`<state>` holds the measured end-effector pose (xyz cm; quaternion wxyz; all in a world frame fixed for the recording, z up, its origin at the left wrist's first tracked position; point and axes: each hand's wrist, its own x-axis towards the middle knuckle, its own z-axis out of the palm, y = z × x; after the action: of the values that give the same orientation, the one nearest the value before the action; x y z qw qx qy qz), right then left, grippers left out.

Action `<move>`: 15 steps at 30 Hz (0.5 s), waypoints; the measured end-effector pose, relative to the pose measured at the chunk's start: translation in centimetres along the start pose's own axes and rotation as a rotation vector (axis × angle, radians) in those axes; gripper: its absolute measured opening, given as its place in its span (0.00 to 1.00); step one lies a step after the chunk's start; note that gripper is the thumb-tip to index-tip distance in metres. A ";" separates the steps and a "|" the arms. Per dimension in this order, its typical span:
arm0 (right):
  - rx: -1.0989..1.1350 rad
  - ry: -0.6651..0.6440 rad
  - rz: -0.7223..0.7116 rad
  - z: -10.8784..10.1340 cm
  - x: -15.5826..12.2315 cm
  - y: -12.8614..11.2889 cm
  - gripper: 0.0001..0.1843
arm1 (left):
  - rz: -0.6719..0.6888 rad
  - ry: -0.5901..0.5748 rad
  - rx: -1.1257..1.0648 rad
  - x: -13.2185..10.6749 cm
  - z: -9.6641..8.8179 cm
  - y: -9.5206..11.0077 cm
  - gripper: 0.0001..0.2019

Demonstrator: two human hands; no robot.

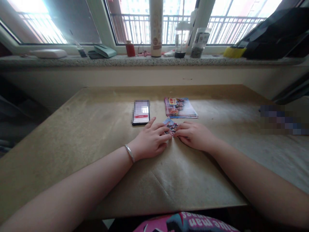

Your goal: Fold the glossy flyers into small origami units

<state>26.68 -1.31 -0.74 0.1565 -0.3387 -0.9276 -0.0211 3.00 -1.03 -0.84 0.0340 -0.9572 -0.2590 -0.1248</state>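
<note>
Both of my hands rest on the brown paper-covered table (72,135), fingertips meeting over a small folded piece of colourful printed paper (170,125). My left hand (151,140), with a silver bracelet on its wrist, pinches the paper's left side. My right hand (195,135) pinches its right side, fingers curled and pressed together. Most of the paper is hidden under the fingers.
A phone (141,112) with a lit screen lies just beyond my left hand. A stack of colourful leaflets (180,108) lies beyond my right hand. The windowsill (72,60) holds a red cup (130,49), a tall bottle (156,29), jars and a black bag (272,35).
</note>
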 end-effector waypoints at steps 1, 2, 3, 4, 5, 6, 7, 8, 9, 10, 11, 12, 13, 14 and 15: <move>-0.001 0.001 0.001 0.0 0.0 0.0 0.13 | 0.005 0.003 0.006 0.0 0.0 0.0 0.17; -0.003 0.001 0.003 0.0 0.1 -0.1 0.13 | 0.008 0.002 0.010 0.0 0.0 -0.1 0.17; -0.005 -0.001 0.007 0.0 0.1 -0.1 0.12 | 0.013 -0.001 0.010 0.0 -0.1 -0.1 0.18; -0.005 -0.005 0.012 0.0 0.0 -0.1 0.12 | 0.018 -0.007 0.008 0.0 -0.1 -0.2 0.18; -0.003 -0.008 0.015 0.0 0.0 -0.1 0.13 | 0.023 -0.012 0.004 -0.1 -0.1 -0.2 0.19; -0.001 -0.011 0.019 0.0 0.0 -0.1 0.13 | 0.027 -0.015 -0.001 -0.1 -0.1 -0.3 0.19; 0.001 -0.012 0.022 0.0 -0.1 0.0 0.13 | 0.029 -0.016 -0.006 -0.2 -0.2 -0.3 0.19; 0.002 -0.012 0.023 0.0 -0.1 0.0 0.13 | 0.030 -0.015 -0.011 -0.2 -0.2 -0.3 0.20; 0.003 -0.010 0.023 0.0 -0.1 0.0 0.13 | 0.028 -0.013 -0.015 -0.2 -0.3 -0.4 0.20; 0.004 -0.007 0.023 0.0 -0.2 0.1 0.13 | 0.025 -0.012 -0.017 -0.3 -0.3 -0.3 0.20; 0.006 -0.007 0.023 0.0 -0.2 0.1 0.12 | 0.019 -0.010 -0.017 -0.3 -0.3 -0.3 0.19; 0.009 -0.007 0.025 0.0 -0.2 0.1 0.12 | 0.011 -0.007 -0.016 -0.3 -0.4 -0.3 0.19; 0.014 -0.008 0.026 0.1 -0.2 0.1 0.12 | 0.004 -0.006 -0.015 -0.4 -0.4 -0.3 0.19; 0.017 -0.011 0.028 0.1 -0.2 0.1 0.12 | -0.002 -0.006 -0.014 -0.4 -0.4 -0.2 0.18; 0.019 -0.015 0.031 0.1 -0.2 0.2 0.12 | -0.008 -0.006 -0.014 -0.4 -0.5 -0.2 0.18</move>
<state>26.90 -1.31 -0.86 0.1530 -0.3519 -0.9234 -0.0075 2.46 -1.13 -0.49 0.0261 -0.9567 -0.2623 -0.1236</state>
